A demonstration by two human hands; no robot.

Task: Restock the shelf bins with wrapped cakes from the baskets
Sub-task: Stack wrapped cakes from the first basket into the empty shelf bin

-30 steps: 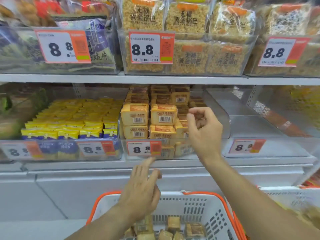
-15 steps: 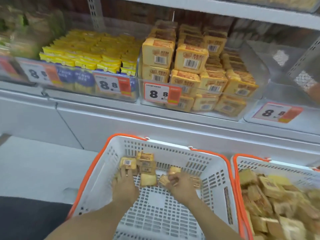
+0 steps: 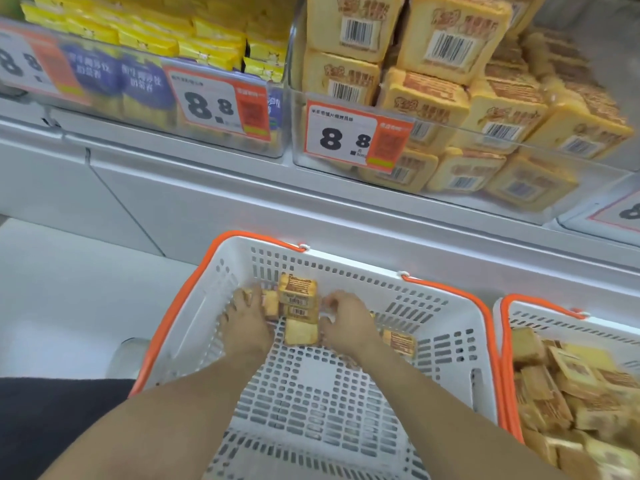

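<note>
Hands (image 3: 247, 327) (image 3: 346, 322) gathering wrapped cakes (image 3: 298, 308), white basket (image 3: 450, 341), below shelf bin (image 3: 519, 150)

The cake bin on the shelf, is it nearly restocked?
Largely: the cake bin is piled high. Now the left hand and right hand gather the last cakes in the near basket. The second basket, still full, remains.

A shop, seemingly: price tags (image 3: 358, 135), shelf bins (image 3: 485, 157).
</note>
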